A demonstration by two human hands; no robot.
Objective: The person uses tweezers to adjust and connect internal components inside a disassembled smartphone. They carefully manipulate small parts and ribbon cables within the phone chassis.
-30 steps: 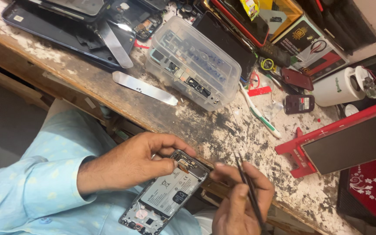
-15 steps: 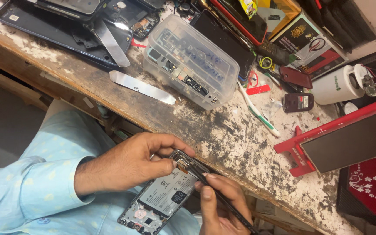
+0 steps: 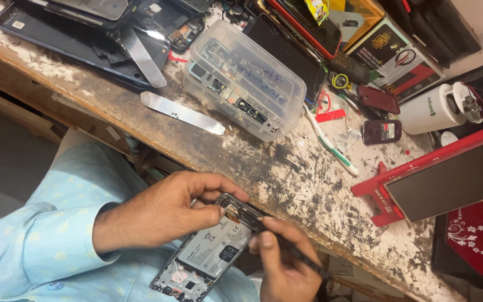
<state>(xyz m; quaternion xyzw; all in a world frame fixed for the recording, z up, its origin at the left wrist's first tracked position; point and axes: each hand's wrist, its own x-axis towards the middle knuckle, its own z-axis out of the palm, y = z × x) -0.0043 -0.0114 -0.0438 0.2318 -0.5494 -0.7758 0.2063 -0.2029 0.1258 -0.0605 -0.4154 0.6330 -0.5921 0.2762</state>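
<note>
While the left hand (image 3: 163, 215) pinches the top edge of an opened phone (image 3: 208, 254), the right hand (image 3: 283, 265) presses a thin dark tool (image 3: 286, 249) into its upper corner.
Held just below the counter (image 3: 286, 168) edge, the phone shows a pale rectangular battery and small circuit parts inside a dark frame; fingers of both hands are clamped, left on the phone, right on the tool. Scuffed, paint-flecked wood carries a clear ribbed plastic box (image 3: 244, 78) holding small boards, with a flat metal strip (image 3: 181, 112) just beside it.
</note>
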